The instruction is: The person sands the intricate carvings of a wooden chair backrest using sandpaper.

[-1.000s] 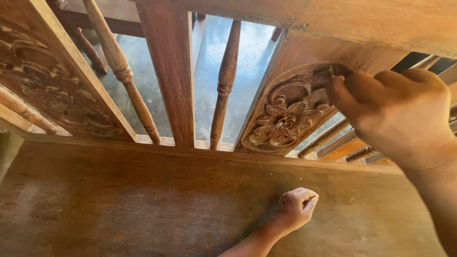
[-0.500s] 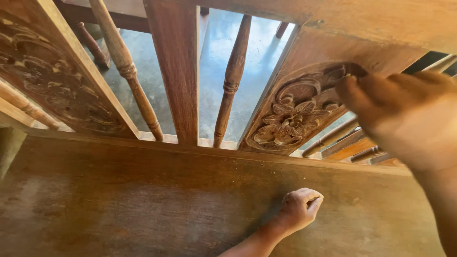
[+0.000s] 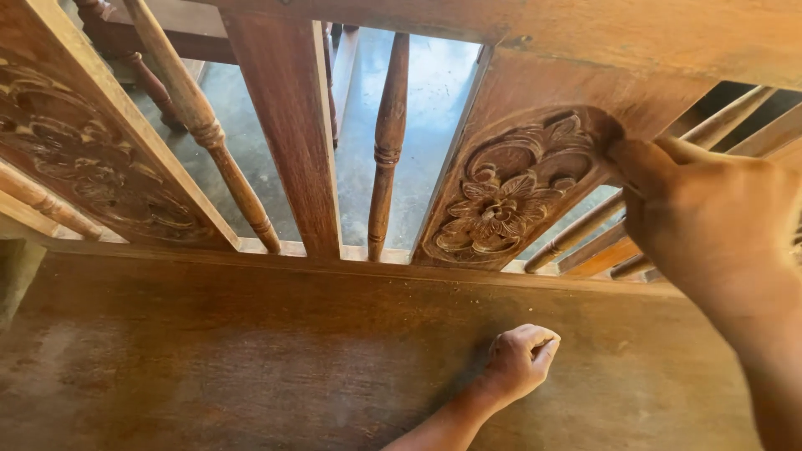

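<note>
I look down at a brown wooden bench seat and its openwork backrest. My left hand rests on the seat board as a closed fist, holding nothing that I can see. My right hand is raised at the right edge of a carved flower panel, with the thumb tip pressed against the upper right of the carving. Its fingers curl away behind the hand, so whether they hold anything is hidden.
A turned spindle and a flat slat stand left of the carved panel. Another carved panel and a second spindle sit far left. The top rail runs above. Grey floor shows through the gaps.
My right hand has slid down and rightward off the carving's top to its right edge, uncovering more of the flower. The left fist has stayed put. The view shifted slightly.
</note>
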